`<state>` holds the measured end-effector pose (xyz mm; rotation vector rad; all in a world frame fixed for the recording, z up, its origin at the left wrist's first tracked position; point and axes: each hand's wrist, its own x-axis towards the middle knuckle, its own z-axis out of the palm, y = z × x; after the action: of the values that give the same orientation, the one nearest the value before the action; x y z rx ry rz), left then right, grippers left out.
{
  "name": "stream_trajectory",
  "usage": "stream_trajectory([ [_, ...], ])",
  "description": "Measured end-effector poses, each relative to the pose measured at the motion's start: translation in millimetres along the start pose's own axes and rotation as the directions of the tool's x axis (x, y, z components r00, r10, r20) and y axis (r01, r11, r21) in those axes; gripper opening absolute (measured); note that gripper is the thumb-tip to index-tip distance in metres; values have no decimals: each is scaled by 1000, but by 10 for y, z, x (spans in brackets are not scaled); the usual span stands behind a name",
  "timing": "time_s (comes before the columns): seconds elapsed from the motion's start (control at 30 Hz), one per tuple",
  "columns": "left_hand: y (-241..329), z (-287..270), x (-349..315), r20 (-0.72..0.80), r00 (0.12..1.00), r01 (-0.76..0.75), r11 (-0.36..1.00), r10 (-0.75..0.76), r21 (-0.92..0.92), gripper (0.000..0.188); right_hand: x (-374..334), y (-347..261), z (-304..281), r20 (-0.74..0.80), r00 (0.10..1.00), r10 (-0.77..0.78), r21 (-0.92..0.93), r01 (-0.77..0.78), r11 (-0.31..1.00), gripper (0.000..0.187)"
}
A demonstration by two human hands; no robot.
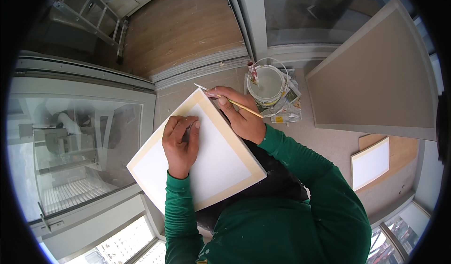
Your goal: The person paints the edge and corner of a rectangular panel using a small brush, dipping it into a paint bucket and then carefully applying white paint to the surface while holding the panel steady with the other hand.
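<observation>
A white rectangular panel (pixel 221 158) with a cream border, like masking tape, lies tilted across my lap. My right hand (pixel 242 116) grips a thin paintbrush (pixel 240 106) with a yellowish handle. Its white tip sits by the panel's far corner, and the hand rests close to the right edge. Over the panel's white middle is my left hand (pixel 181 144), its fingers curled in with the thumb against them. Whether something small is pinched there is hidden.
A white paint bucket (pixel 268 83) with a larger brush (pixel 253 71) stands on newspaper (pixel 291 102) ahead right. Farther right leans a big beige board (pixel 376 71); below it lies a second bordered panel (pixel 371 163). A glass door (pixel 80 146) is left, a ladder (pixel 101 22) far left.
</observation>
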<state>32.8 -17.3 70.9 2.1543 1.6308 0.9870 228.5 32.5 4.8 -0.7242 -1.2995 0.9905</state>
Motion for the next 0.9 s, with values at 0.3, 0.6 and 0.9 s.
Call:
stream_trajectory([
  [0.3,22,8,-1,-25,999,47,999,-47,-24,10,-199,-90,-54,59,992,113,23,-115,993,43],
  [0.6,26,-65,15,-26,999,42,997,-44,-65,13,-31,116,28,25,983,181,141,-183,973,43],
  [0.9,-36,21,157,-128,986,-104,994,106,23,11,478,678,115,200,944,264,221,-306,926,51],
])
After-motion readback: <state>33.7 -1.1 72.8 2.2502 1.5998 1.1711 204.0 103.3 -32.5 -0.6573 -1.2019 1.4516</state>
